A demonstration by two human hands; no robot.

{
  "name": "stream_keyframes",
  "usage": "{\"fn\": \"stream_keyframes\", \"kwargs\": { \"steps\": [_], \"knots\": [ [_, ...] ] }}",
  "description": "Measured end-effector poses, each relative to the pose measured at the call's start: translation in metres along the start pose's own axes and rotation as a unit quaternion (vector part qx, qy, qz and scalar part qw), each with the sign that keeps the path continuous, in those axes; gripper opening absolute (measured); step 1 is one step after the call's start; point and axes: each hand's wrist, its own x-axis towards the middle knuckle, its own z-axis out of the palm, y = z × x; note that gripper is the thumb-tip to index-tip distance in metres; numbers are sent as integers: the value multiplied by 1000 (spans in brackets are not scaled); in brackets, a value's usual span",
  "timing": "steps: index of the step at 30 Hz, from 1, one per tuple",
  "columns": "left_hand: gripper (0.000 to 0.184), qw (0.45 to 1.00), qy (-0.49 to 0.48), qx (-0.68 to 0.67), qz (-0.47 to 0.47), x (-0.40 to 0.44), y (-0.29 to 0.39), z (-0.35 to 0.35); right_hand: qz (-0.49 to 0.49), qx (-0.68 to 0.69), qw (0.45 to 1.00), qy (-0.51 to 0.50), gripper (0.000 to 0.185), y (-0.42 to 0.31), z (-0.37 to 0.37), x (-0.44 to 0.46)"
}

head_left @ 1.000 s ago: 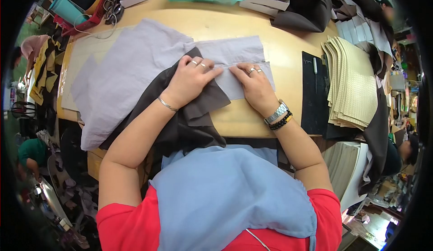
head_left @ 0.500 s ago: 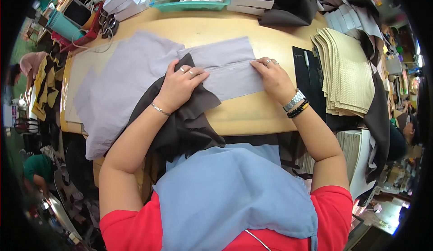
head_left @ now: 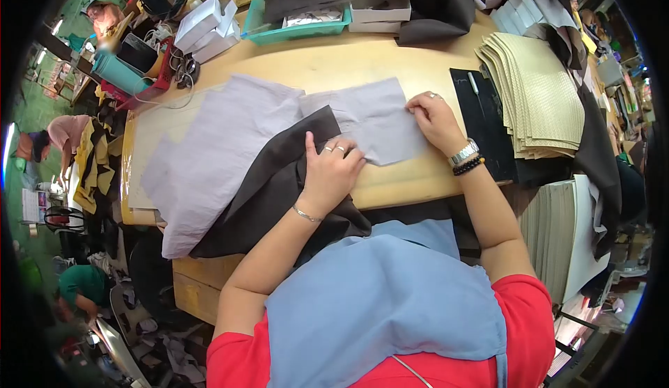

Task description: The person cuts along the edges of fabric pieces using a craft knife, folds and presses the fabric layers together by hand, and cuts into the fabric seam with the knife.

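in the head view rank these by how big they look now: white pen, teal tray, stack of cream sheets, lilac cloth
Largest to smallest, by what shows:
1. lilac cloth
2. stack of cream sheets
3. teal tray, partly covered
4. white pen

tan table (head_left: 300, 57) under lavender cloth (head_left: 223, 151), teal tray (head_left: 300, 35), black sheet (head_left: 482, 120)

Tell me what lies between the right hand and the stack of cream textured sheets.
In the head view, a black sheet with a white pen on it lies between the right hand and the stack.
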Motion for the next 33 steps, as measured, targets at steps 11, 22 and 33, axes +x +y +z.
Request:
{"fn": "stream_keyframes", "kwargs": {
  "steps": [11, 22, 33],
  "knots": [
    [34, 672, 103, -664, -312, 21, -17, -42, 65, 525, 846, -65, 124, -30, 40, -6],
    [39, 694, 8, -595, -404, 24, -21, -37, 111, 527, 833, -130, 28, -61, 76, 9],
    [33, 676, 64, -635, -370, 19, -27, -27, 147, 525, 813, -204, 32, -56, 65, 13]
  ]
}}
